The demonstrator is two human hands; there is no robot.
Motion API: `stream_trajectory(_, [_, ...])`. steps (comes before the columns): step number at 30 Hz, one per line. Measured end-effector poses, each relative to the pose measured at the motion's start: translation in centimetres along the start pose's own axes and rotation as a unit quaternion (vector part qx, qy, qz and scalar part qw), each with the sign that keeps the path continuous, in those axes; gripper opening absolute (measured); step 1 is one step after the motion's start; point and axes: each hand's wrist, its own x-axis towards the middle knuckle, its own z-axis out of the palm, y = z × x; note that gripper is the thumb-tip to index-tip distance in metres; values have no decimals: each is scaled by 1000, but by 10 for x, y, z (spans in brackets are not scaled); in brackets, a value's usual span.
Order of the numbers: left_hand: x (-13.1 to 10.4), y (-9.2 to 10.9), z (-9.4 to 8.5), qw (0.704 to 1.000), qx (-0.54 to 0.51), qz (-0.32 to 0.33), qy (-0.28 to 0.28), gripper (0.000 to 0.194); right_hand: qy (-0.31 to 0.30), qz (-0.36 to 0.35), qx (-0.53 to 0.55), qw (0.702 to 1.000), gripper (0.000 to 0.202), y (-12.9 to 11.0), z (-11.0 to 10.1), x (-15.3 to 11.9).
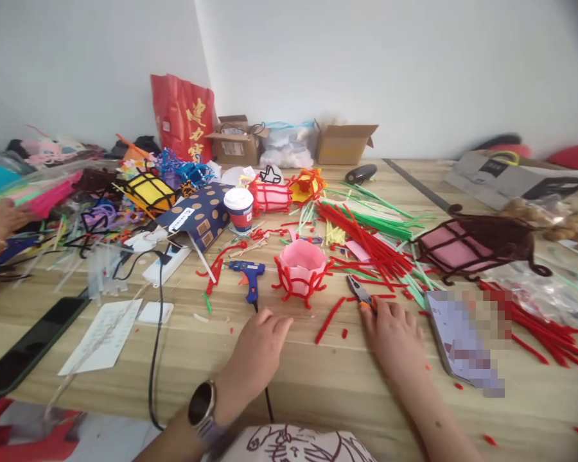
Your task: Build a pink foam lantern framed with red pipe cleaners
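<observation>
A pink hexagonal basket [302, 268] framed in red pipe cleaners stands upright near the middle of the table. My left hand [262, 346] rests just below and left of it, fingers together, and what they hold, if anything, is hidden. My right hand [394, 333] lies over the orange handles of pliers [361, 292], to the basket's lower right. Left of the basket lies a blue glue gun [248, 276]. Loose red pipe cleaners [330, 319] lie between basket and right hand.
A phone [455, 340] lies right of my right hand, a dark phone [33, 343] far left. A lidded cup [239, 209], power strip [168, 264] and dark lantern frame [476, 244] stand or lie around. Another person's hand [2, 224] reaches in at left. A black cable [158, 346] crosses the table.
</observation>
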Motion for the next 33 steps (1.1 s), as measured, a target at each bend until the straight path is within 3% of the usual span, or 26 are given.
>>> stream_trajectory(4, [-22, -2, 10, 988, 122, -74, -58, 25, 18, -22, -7, 1000, 40, -3, -2, -5])
stream_trajectory(7, [-37, -21, 10, 984, 146, -85, -64, 32, 23, -27, 0, 999, 36, -3, -1, -5])
stream_trajectory(11, [-50, -57, -6, 984, 139, -102, -46, 35, -36, 4, 32, 999, 38, -2, -6, -2])
stream_trajectory(14, [-57, -70, -19, 980, 178, -92, -23, 31, -68, 26, 56, 996, 41, 1, -14, -1])
stream_trajectory(18, [-60, -60, -23, 977, 201, -66, 35, 28, -27, -67, 155, 985, 29, -1, -24, -12])
stream_trajectory(22, [-54, -34, -21, 979, 180, -41, 90, 32, -90, -235, 261, 932, 26, -12, -23, -25])
stream_trajectory(26, [-30, -15, -27, 986, 89, -19, 138, 43, -77, -236, 251, 936, 27, -14, -23, -14])
stream_trajectory(28, [-11, -15, -30, 978, 7, -50, 204, 34, -40, -216, 272, 937, 26, -14, -24, -2])
stream_trajectory(29, [0, -16, -30, 966, -44, -75, 242, 38, -19, -204, 295, 933, 26, -16, -24, 5])
stream_trajectory(30, [11, -18, -29, 955, -96, -103, 263, 59, -2, -191, 323, 927, 31, -20, -23, 12])
stream_trajectory(33, [43, -22, -20, 940, -245, -150, 185, 117, -11, -162, 415, 895, 72, -38, -15, 32])
